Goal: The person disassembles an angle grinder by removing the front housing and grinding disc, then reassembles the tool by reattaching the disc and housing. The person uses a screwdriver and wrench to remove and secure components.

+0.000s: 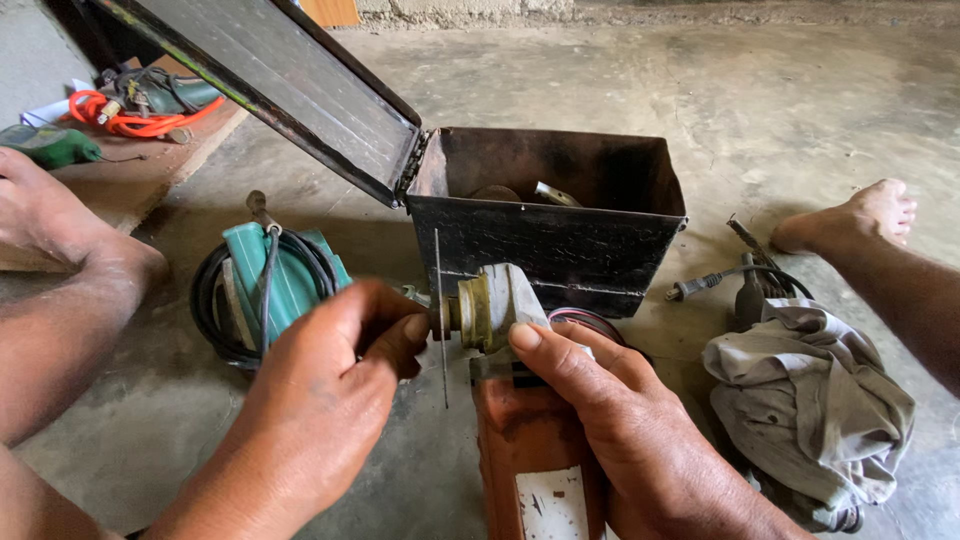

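- Left hand point(325, 400) pinches the thin grinder disc point(441, 318); right hand point(610, 420) grips the orange angle grinder point(525, 450), bottom centre.
- Open dark metal toolbox point(545, 240) just behind; teal power tool point(265, 285) left; crumpled grey cloth point(810, 400) right.

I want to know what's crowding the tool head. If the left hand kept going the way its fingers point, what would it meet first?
The left hand points right, so it would first meet the thin disc on the orange grinder, then its grey head; depth is unclear.

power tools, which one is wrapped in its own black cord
The teal tool on the floor left of the metal box. The orange grinder is gripped by both hands, and the green drill shows no wrapped cord.
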